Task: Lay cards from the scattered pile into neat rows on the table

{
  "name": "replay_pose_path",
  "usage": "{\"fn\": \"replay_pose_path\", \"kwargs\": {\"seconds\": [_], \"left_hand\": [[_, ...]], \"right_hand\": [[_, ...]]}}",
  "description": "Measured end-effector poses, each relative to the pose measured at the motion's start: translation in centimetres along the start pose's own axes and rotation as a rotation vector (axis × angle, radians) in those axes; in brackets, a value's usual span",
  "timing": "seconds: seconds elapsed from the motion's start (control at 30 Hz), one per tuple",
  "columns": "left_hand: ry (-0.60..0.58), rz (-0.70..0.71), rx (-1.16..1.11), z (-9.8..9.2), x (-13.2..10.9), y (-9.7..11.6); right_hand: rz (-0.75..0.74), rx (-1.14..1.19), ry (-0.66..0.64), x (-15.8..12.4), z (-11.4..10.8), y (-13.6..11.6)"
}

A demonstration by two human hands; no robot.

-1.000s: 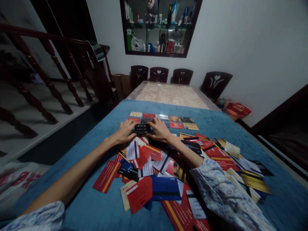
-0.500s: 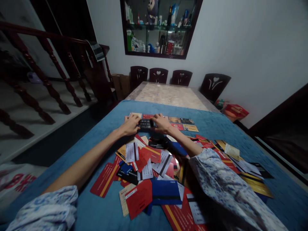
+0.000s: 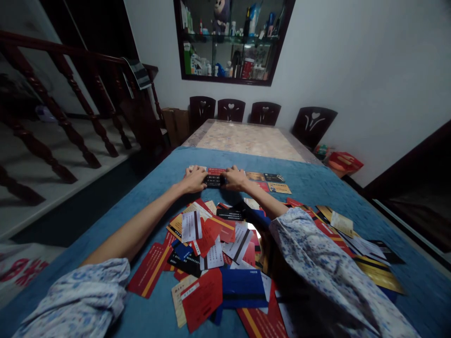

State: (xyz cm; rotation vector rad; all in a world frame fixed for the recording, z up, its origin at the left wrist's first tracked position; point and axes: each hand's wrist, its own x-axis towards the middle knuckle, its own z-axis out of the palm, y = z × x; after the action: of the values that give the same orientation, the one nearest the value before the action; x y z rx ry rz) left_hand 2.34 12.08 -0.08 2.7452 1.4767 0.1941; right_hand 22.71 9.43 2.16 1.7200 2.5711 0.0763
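Observation:
A black card [image 3: 213,181] with pale printing lies between my two hands, in the nearer of two rows of cards on the blue cloth. My left hand [image 3: 193,180], fingers curled, has hold of its left end. At the right end my right hand [image 3: 235,179] grips it the same way. Just behind it a red card [image 3: 216,171] shows, partly covered by my fingers. To the right of my right hand lie a gold card [image 3: 255,176], a dark card [image 3: 275,178], a red card [image 3: 262,186] and a yellow card [image 3: 279,188], side by side.
A loose heap of cards, red [image 3: 201,298], blue [image 3: 244,288], white and gold, spreads over the blue cloth [image 3: 148,188] below my forearms. Farther back is the bare tabletop [image 3: 246,138], with several chairs [image 3: 267,113] beyond. A stair railing [image 3: 66,112] runs at left.
Both hands stay at the black card, with barely any movement of the fingers. The forearms and sleeves have shifted slightly, and the whole view has tilted a little.

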Motion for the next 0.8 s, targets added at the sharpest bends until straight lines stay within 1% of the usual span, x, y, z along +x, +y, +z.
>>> {"fn": "replay_pose_path", "kwargs": {"seconds": [0.23, 0.43, 0.8], "left_hand": [[-0.049, -0.008, 0.006, 0.4, 1.0, -0.3], [-0.072, -0.025, 0.001, 0.4, 1.4, -0.4], [-0.091, -0.044, -0.001, 0.4, 1.7, -0.5]], "right_hand": [[-0.001, -0.022, -0.026, 0.7, 0.5, 0.3], [-0.008, -0.022, -0.035, 1.3, 0.7, 0.5], [-0.018, -0.008, -0.086, 1.6, 0.2, 0.6]]}}
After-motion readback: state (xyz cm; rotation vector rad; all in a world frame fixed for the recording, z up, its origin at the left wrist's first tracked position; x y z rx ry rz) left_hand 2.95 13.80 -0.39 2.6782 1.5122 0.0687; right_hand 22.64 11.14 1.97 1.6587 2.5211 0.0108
